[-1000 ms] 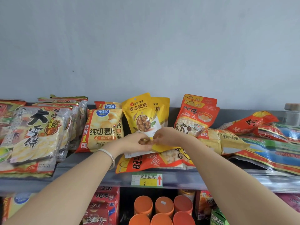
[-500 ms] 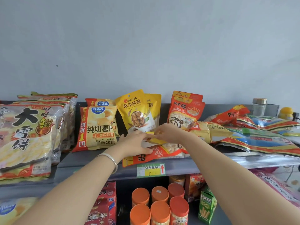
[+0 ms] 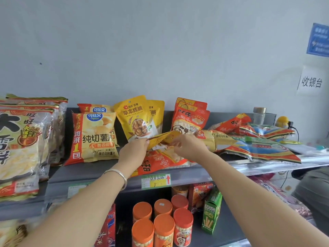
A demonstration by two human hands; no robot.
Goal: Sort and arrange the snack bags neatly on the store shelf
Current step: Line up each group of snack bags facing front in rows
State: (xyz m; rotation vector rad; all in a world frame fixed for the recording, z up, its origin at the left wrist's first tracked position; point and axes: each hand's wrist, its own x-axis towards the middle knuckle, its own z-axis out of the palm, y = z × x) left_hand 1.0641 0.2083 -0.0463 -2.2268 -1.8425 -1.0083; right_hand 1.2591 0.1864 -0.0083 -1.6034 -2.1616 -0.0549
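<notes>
While both arms reach in over the shelf (image 3: 85,177) edge, the left hand (image 3: 134,150) and right hand (image 3: 188,147) each pinch one end of a yellow walnut pouch (image 3: 165,138). They hold it tilted, clear of the orange snack bag (image 3: 160,164) lying flat at the front. It looks headed for its twins: the standing walnut pouches (image 3: 135,118), propped upright at the back beside the potato chip bags (image 3: 94,136).

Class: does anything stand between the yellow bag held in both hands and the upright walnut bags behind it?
Nothing visible does. The yellow bag, pinched by the left hand and right hand, hangs directly in front of the walnut bags. An orange bag lies flat beneath it, not between them.
</notes>
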